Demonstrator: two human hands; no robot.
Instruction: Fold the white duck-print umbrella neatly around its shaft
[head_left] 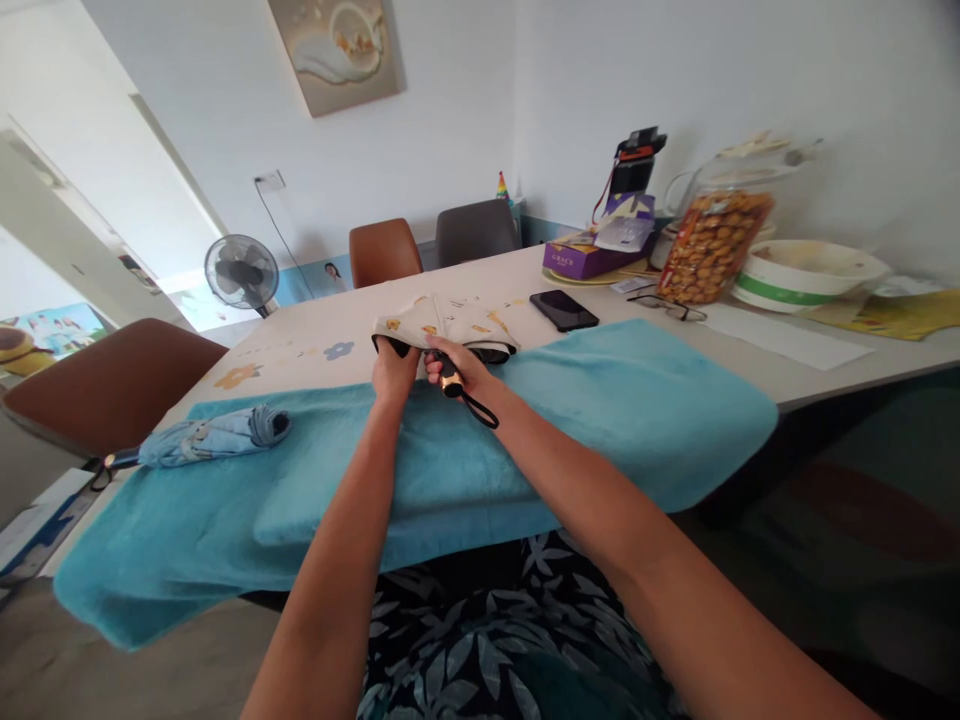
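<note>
A cream folding umbrella [442,318] with small orange prints and a dark underside is held over the table's near side, its canopy loosely bunched. Wrapped round its dark handle with a gold band is my right hand [461,368]; a black wrist strap hangs from the handle's end. My left hand [394,370] grips the canopy's left edge, its fingertips hidden under the fabric. Below both hands a turquoise towel [480,450] is spread along the table edge. On the towel's left part lies a second umbrella [217,436], light blue and rolled up.
A black phone [564,310] lies right of the canopy. Further right are eyeglasses [669,305], a jar of nuts [712,245], a white bowl [806,270] and a purple box [589,258]. Chairs [386,252] and a fan [241,272] stand beyond the table.
</note>
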